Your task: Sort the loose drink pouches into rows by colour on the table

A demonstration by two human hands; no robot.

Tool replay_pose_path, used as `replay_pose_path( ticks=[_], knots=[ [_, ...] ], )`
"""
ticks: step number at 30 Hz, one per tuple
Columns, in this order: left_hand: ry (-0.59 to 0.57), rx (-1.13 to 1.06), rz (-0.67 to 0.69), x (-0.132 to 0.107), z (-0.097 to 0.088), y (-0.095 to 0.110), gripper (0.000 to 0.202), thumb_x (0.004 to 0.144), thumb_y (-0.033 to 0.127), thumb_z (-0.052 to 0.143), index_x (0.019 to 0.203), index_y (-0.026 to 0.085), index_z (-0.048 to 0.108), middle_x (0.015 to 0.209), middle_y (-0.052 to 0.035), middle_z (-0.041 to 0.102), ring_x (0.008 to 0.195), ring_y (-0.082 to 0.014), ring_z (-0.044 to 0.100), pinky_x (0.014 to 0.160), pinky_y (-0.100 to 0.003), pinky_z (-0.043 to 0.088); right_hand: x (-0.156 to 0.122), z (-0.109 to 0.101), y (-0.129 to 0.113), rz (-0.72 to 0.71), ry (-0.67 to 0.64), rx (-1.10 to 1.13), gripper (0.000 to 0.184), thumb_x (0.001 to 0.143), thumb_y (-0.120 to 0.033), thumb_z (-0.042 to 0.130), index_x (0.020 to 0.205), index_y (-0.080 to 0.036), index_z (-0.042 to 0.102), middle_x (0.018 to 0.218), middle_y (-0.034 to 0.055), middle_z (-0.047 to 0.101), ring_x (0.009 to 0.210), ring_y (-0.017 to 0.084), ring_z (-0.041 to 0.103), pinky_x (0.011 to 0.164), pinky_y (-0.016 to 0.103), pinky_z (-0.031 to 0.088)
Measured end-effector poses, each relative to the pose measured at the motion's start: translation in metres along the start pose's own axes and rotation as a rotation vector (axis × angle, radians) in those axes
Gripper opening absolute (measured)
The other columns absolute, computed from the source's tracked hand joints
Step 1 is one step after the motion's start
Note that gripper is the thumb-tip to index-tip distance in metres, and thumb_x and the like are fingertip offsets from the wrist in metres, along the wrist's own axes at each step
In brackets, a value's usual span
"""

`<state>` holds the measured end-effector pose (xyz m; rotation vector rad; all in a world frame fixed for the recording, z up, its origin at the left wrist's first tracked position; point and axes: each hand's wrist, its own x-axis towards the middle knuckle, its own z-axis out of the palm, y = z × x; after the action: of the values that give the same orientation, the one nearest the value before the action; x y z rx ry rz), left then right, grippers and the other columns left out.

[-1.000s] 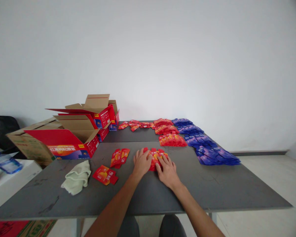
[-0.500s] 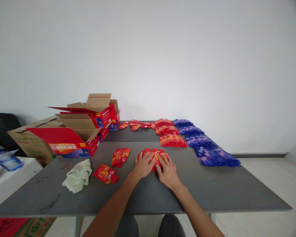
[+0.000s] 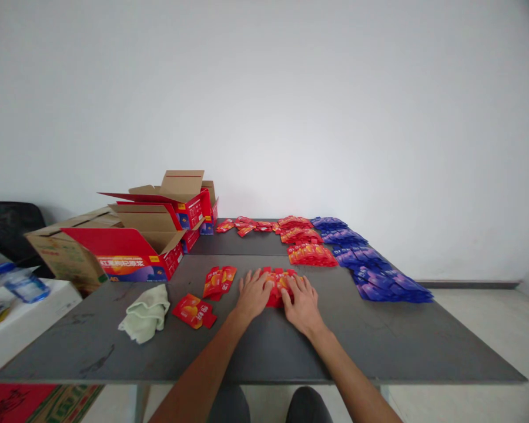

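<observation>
My left hand (image 3: 253, 295) lies on the left end of a row of overlapping red packets (image 3: 274, 299), its fingers stretched out and apart. On the row's right end rests my right hand (image 3: 303, 305), fingers also spread. Both palms face down, and the hands cover parts of the row. Left of my left hand lies a small pair of red packets (image 3: 219, 282). Nearer to me is another red packet group (image 3: 194, 311) with an orange print. Beside it sits a crumpled pale green cloth (image 3: 146, 314).
Fanned red packet piles (image 3: 312, 255) and blue packet piles (image 3: 385, 282) line the right and back of the dark table (image 3: 379, 346). Open red cartons (image 3: 132, 273) stand at the left. A water bottle (image 3: 26, 288) is on a white box (image 3: 57, 296) further left.
My left hand has shifted a little left and now covers the left end of the red row. My right hand stays nearly in place. The camera view has moved slightly.
</observation>
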<state>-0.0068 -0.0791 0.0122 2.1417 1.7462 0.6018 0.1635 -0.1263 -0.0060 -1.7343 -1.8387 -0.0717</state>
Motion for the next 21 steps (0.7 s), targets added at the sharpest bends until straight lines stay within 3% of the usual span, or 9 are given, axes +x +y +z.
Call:
replay_pose_path(
  ticks=[6, 12, 16, 21],
  knots=[
    [0.164, 0.191, -0.062, 0.001, -0.017, -0.036, 0.042, 0.093, 0.028, 0.041, 0.127, 0.015, 0.061, 0.135, -0.0156, 0.057, 0.13, -0.0272, 0.046, 0.113, -0.042, 0.028, 0.011, 0.009, -0.035, -0.135, 0.081, 0.124, 0.038, 0.099, -0.03, 0.038, 0.126, -0.018, 0.063, 0.136, 0.0092, 0.056, 0.133, 0.026, 0.039, 0.114, 0.045, 0.028],
    [0.337, 0.33, -0.287, -0.009, -0.032, -0.07, 0.045, 0.088, 0.021, 0.045, 0.131, 0.013, 0.053, 0.131, -0.0196, 0.057, 0.126, -0.0302, 0.049, 0.105, -0.041, 0.035, 0.009, 0.021, -0.087, -0.285, 0.064, 0.269, 0.033, 0.096, -0.016, 0.041, 0.113, -0.02, 0.069, 0.121, 0.0088, 0.064, 0.113, 0.024, 0.051, 0.105, 0.041, 0.037],
    [0.278, 0.321, -0.408, -0.013, -0.04, -0.089, 0.042, 0.089, 0.025, 0.045, 0.129, 0.012, 0.052, 0.121, -0.02, 0.062, 0.111, -0.0307, 0.059, 0.094, -0.04, 0.043, 0.007, 0.028, -0.108, -0.336, 0.018, 0.298, 0.032, 0.093, -0.011, 0.043, 0.107, -0.02, 0.07, 0.118, 0.0077, 0.065, 0.108, 0.023, 0.052, 0.099, 0.039, 0.04],
    [0.183, 0.298, -0.422, -0.012, -0.05, -0.1, 0.036, 0.089, 0.025, 0.047, 0.122, 0.014, 0.058, 0.114, -0.019, 0.068, 0.109, -0.0305, 0.063, 0.091, -0.039, 0.045, 0.008, 0.037, -0.123, -0.355, -0.006, 0.309, 0.032, 0.089, -0.008, 0.045, 0.104, -0.02, 0.071, 0.117, 0.0069, 0.065, 0.109, 0.025, 0.05, 0.098, 0.041, 0.039]
  ],
)
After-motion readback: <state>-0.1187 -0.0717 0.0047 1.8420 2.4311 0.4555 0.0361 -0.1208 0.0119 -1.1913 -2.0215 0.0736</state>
